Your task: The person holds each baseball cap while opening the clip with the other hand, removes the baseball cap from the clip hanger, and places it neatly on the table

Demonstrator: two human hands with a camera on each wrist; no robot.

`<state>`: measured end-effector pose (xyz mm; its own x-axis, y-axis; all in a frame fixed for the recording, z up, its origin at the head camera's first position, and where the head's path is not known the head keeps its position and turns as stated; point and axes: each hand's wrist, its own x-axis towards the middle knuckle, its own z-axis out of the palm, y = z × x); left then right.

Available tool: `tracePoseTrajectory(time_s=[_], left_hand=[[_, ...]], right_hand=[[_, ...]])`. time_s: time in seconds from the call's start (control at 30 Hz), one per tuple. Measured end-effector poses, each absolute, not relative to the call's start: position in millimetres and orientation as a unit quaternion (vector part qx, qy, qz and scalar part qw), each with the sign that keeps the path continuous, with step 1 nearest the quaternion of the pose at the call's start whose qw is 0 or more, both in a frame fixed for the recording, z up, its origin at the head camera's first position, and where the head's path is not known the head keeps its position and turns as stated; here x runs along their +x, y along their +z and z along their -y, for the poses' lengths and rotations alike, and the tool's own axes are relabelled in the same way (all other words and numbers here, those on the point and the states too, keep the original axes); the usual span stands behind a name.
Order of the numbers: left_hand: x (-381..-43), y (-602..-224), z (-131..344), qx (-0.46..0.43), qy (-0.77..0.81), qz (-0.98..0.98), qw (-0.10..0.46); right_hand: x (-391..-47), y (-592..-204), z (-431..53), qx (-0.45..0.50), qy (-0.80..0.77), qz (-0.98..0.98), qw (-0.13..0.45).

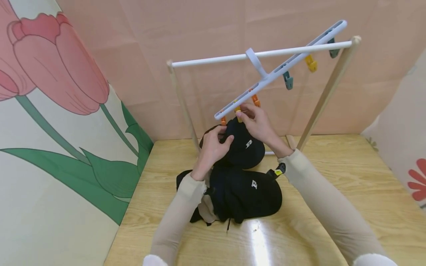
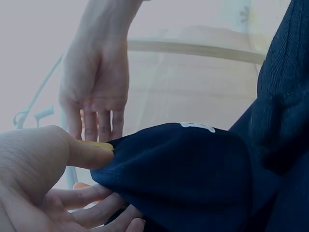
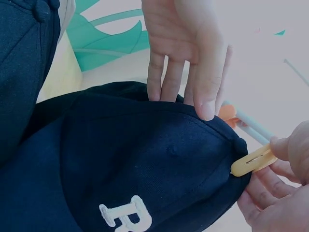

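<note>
A dark cap with a white letter hangs at the low end of a pale hanger. My right hand pinches a yellow clip between thumb and fingers, and its tip sits against the top of the crown. My left hand holds the crown's edge, thumb on the near side and fingers behind. An orange clip is at the hanger's end beside the left fingertips. In the left wrist view, the left thumb partly covers the yellow clip.
The hanger's hook loops over a white rod between wooden posts. Further clips hang along it, including an orange clip and a yellow clip. More dark caps lie on the wooden table below my forearms.
</note>
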<state>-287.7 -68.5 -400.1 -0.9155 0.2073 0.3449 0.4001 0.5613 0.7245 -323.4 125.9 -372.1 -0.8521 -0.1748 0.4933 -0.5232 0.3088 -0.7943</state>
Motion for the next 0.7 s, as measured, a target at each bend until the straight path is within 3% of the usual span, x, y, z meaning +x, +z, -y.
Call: tracePoseTrajectory(time_s=[0.3,0.7], left_hand=[[-291.4,-397.8,62.2,-0.178,-0.434,0.878,0.097],[-298.4,-402.0,50.9,-0.182,-0.434,0.868,0.156]], right_hand=[[-321.9,-370.3,-127.8,0.221,0.543,0.796,0.151],[-319.4,-367.2,-130.7,0.222,0.547,0.797,0.122]])
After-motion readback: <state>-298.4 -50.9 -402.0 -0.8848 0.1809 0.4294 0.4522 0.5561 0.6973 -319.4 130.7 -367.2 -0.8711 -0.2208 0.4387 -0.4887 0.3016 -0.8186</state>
